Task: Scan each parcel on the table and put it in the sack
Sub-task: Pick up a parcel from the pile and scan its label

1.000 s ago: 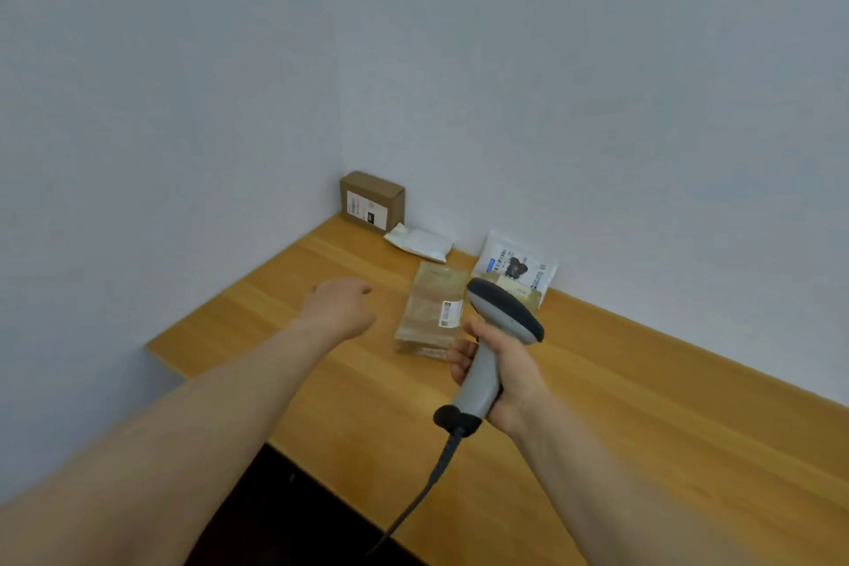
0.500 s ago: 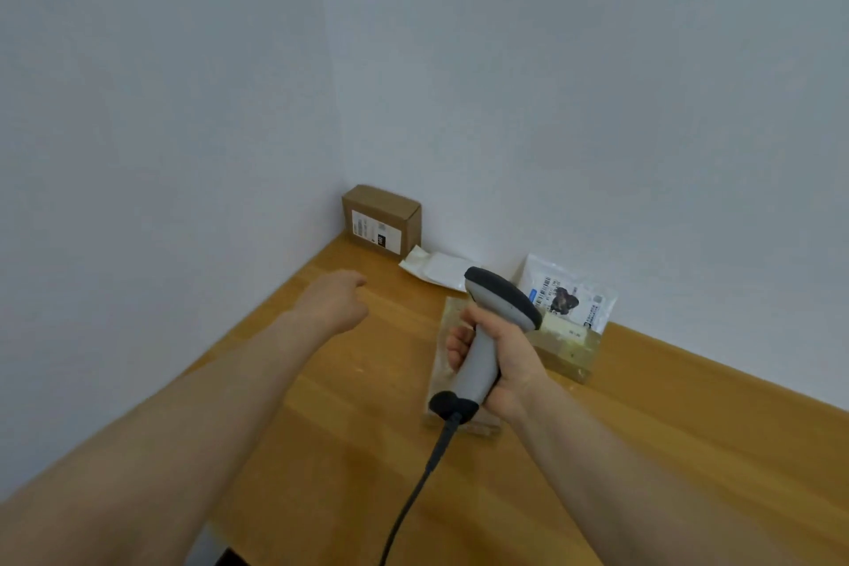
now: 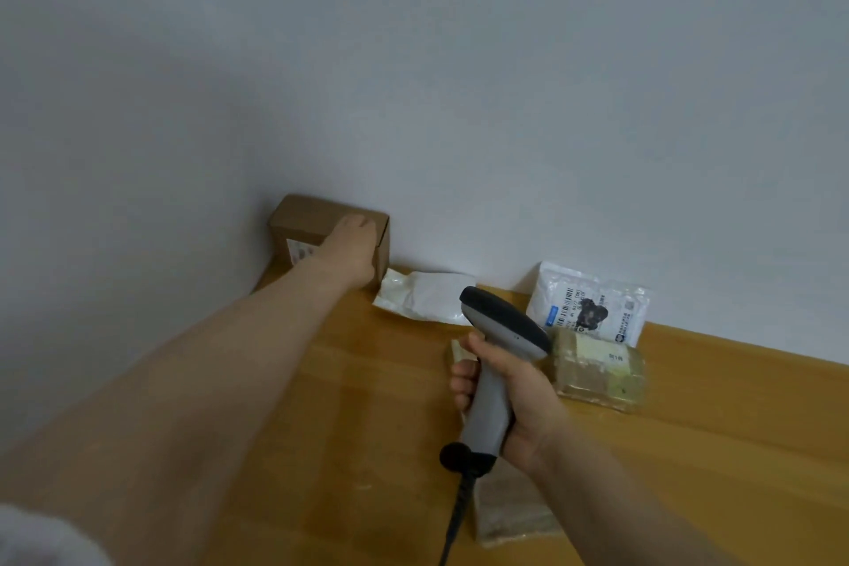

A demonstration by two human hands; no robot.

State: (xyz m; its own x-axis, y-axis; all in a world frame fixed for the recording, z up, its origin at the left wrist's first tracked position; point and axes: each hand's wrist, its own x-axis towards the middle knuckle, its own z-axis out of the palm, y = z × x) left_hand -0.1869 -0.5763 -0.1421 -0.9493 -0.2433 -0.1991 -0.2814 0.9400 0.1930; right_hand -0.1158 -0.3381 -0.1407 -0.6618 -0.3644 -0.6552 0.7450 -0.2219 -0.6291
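Observation:
A brown cardboard box (image 3: 312, 216) with a white label stands in the far corner of the wooden table (image 3: 367, 427). My left hand (image 3: 349, 248) lies against its front and top; the fingers are foreshortened and their grip is unclear. My right hand (image 3: 519, 400) grips the handle of a grey barcode scanner (image 3: 500, 326), head pointing left towards the box. Under it lies a flat brown paper parcel (image 3: 514, 515), partly hidden. A white pouch (image 3: 427, 296), a white printed bag (image 3: 592, 303) and a taped brown parcel (image 3: 597, 372) lie along the wall. No sack is in view.
Grey walls close the table on the left and at the back. The scanner's black cable (image 3: 455, 519) hangs down towards the bottom edge of the view. A bare strip of tabletop runs between my two arms.
My left hand has reached forward from mid-table to the cardboard box in the corner. The view has moved closer to the wall. The scanner stays in my right hand.

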